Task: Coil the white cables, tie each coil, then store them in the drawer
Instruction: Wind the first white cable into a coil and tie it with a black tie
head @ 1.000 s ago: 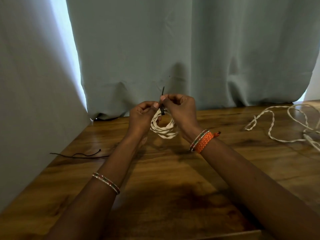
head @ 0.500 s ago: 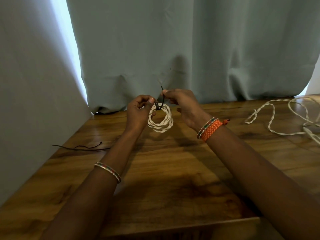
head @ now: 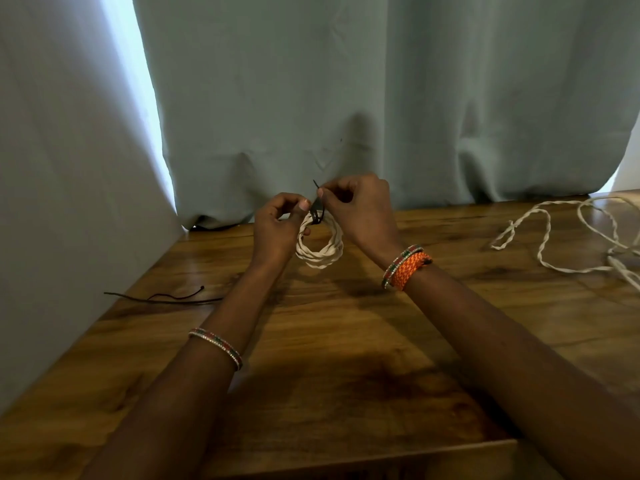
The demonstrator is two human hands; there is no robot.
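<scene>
My right hand (head: 360, 211) pinches the thin dark tie (head: 318, 211) between thumb and forefinger, its stiff tip poking up above my knuckles. My left hand (head: 277, 226) curls round the small round coil (head: 320, 249) of twisted white cable, thumb pressed by the tie where it loops the coil's top. I hold the coil just above the glossy wooden table (head: 329, 341), near its back edge. More dark ties (head: 162, 297) lie by the left edge; a loose twisted cable (head: 543, 251) sprawls towards the back right corner.
</scene>
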